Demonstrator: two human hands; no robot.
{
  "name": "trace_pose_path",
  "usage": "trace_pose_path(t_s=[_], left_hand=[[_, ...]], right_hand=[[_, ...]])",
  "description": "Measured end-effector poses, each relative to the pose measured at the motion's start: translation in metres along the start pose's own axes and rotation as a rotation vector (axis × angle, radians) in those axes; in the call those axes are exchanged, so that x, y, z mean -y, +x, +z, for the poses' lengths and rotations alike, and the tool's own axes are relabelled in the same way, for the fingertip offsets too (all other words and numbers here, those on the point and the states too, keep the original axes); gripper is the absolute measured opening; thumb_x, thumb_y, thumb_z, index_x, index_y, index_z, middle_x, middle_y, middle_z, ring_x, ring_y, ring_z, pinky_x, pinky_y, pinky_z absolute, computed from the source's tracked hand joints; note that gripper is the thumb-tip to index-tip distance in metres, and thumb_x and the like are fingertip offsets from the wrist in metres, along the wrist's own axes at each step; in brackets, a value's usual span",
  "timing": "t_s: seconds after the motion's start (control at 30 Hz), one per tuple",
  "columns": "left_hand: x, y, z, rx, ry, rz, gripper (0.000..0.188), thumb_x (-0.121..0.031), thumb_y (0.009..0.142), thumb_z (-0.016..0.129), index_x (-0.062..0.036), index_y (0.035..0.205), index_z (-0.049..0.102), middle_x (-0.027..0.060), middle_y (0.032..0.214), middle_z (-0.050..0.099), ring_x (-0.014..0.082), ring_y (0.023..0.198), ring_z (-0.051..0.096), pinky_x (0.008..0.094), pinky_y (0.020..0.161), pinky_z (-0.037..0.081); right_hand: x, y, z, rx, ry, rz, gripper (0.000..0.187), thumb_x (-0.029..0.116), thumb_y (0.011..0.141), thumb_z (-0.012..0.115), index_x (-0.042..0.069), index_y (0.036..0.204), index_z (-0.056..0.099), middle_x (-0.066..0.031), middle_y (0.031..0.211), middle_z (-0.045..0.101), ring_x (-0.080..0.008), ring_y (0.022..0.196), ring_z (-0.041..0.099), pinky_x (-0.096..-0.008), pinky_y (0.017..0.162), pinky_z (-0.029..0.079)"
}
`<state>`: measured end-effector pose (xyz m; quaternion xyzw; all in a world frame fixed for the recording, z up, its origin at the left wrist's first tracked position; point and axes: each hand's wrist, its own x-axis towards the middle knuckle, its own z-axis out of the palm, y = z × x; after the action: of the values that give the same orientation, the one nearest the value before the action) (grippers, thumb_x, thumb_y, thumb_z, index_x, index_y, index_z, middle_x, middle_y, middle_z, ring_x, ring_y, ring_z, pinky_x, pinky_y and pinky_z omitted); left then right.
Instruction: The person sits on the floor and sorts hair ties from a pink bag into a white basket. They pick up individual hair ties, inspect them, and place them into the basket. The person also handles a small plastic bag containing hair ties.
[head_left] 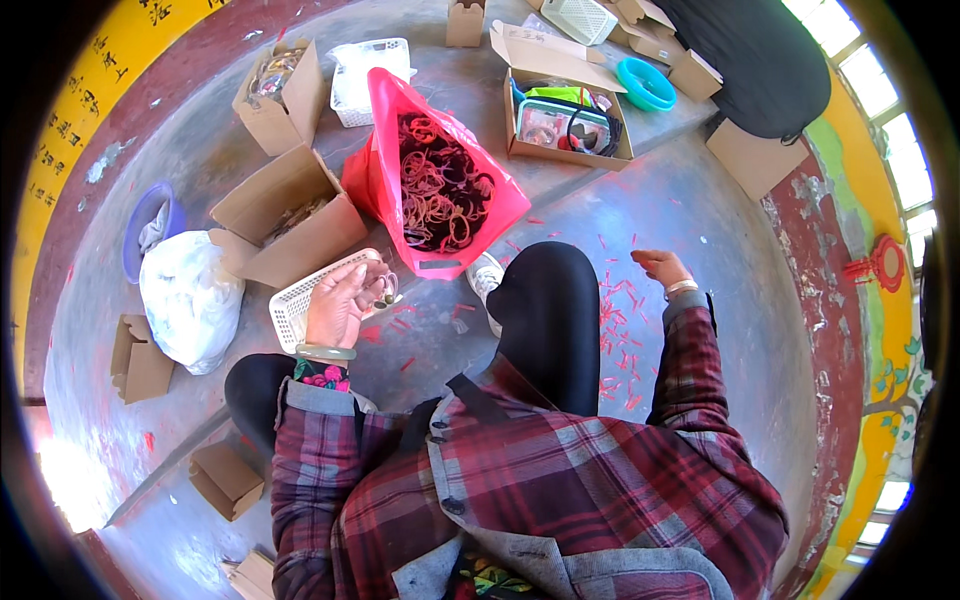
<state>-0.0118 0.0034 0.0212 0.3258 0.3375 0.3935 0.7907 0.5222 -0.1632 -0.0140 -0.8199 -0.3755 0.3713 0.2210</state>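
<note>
My left hand (338, 305), a pale bangle at its wrist, is raised over a white slotted basket (291, 312). Its fingers are curled around a thin loop (388, 288) with small dark bits on it, too small to make out fully. Off to the right, my right hand (664, 268) hovers above the floor with its fingers stretched out, and nothing shows in them. Just beyond my left hand stands a bright pink-red plastic bag (372, 170), its mouth wide and full of tangled reddish and dark cord loops (440, 190).
Red scraps (620, 335) litter the concrete floor by my right knee. Left of the bag are cardboard boxes (290, 205), a stuffed white plastic bag (190, 300) and a purple basin (150, 230). Farther back stand a filled carton (568, 140) and a turquoise basin (646, 84).
</note>
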Motion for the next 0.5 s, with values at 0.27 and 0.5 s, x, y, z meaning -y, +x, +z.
trace_pose_path(t_s=[0.27,0.5], left_hand=[[0.003,0.007,0.007,0.027,-0.007,-0.025,0.024,-0.012,0.091,0.050,0.0051,0.106,0.057,0.0140,0.102,0.062,0.0175,0.091,0.061,0.0274,0.084,0.050],[0.016,0.021,0.010,0.130,-0.113,-0.053,0.024,-0.011,0.091,0.050,0.0052,0.107,0.056,0.0141,0.098,0.063,0.0198,0.090,0.062,0.0286,0.082,0.051]], right_hand=[[-0.153,0.018,0.027,0.048,-0.608,0.182,0.044,0.028,0.086,0.053,0.010,0.126,0.050,-0.0068,0.128,0.050,-0.0221,0.118,0.047,-0.0355,0.099,0.037],[-0.267,0.023,-0.074,0.161,-1.158,-0.127,0.019,0.023,0.077,0.063,0.009,0.090,0.068,-0.0041,0.095,0.067,-0.0213,0.084,0.064,-0.0366,0.064,0.050]])
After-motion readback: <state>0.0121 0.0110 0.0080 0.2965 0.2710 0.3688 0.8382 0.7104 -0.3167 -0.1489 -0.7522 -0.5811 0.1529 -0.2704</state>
